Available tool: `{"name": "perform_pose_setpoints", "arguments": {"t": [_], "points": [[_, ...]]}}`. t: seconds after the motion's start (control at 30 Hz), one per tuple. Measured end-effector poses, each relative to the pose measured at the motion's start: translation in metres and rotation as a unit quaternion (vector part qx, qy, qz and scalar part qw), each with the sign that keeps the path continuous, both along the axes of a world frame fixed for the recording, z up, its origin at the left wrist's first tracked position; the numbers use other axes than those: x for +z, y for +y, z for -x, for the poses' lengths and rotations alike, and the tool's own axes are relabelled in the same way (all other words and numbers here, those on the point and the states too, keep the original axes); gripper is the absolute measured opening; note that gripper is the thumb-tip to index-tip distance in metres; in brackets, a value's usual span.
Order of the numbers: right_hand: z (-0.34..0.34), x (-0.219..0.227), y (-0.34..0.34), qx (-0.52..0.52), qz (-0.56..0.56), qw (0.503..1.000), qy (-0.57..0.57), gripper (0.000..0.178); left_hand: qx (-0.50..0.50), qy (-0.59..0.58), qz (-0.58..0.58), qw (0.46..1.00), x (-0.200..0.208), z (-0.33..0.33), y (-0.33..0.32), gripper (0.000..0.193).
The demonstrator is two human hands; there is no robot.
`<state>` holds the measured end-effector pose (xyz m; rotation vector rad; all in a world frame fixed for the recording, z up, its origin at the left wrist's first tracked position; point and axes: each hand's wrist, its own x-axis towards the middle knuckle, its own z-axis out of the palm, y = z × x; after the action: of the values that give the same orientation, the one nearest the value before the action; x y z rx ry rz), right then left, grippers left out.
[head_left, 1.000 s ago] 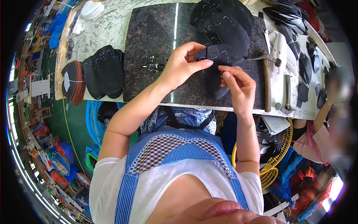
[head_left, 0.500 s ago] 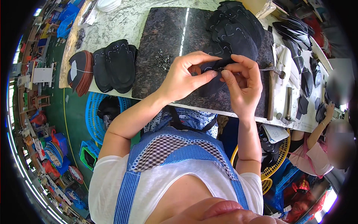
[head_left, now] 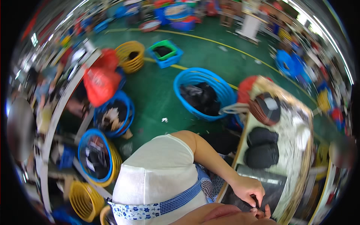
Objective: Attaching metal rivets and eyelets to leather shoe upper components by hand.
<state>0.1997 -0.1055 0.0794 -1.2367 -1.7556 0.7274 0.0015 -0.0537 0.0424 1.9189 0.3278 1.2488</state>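
Over the dark slab [head_left: 275,183] on the bench, my left hand [head_left: 247,190] is closed, thumb and forefinger pinching a small black piece [head_left: 257,201]. Blur and the fingers hide what kind of piece it is. Just below it, the fingertips of my right hand [head_left: 263,213] press against the same spot; the rest of that hand is hidden at the lower edge. Beyond the left hand lie stacked black sole-shaped pieces [head_left: 262,152]. Past them is a tied bundle of brown and black pieces [head_left: 265,108].
A blue basket [head_left: 225,90] of black material stands on the green floor at the bench end. Further left are a red bag [head_left: 101,82], a blue-rimmed basket [head_left: 83,144] and yellow baskets [head_left: 86,200]. The bench's wooden edge [head_left: 307,150] runs along the right.
The view has swung sharply left, bringing floor and baskets in and moving the bench to the lower right. Both hands remain close together over the slab at the black piece.
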Motion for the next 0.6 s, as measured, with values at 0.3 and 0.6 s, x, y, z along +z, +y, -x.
{"name": "perform_pose_setpoints", "arguments": {"t": [0.3, 0.6], "points": [[0.153, 0.034, 0.069, 0.239, -0.194, 0.951, -0.035, 0.023, 0.359, -0.038, 0.06, 0.931, 0.02, 0.136, -0.033, 0.019], [0.28, 0.041, 0.074, 0.288, -0.2, 0.936, 0.001, 0.022, 0.383, -0.1, 0.002, 0.918, 0.009, 0.229, -0.035, 0.019]]}}
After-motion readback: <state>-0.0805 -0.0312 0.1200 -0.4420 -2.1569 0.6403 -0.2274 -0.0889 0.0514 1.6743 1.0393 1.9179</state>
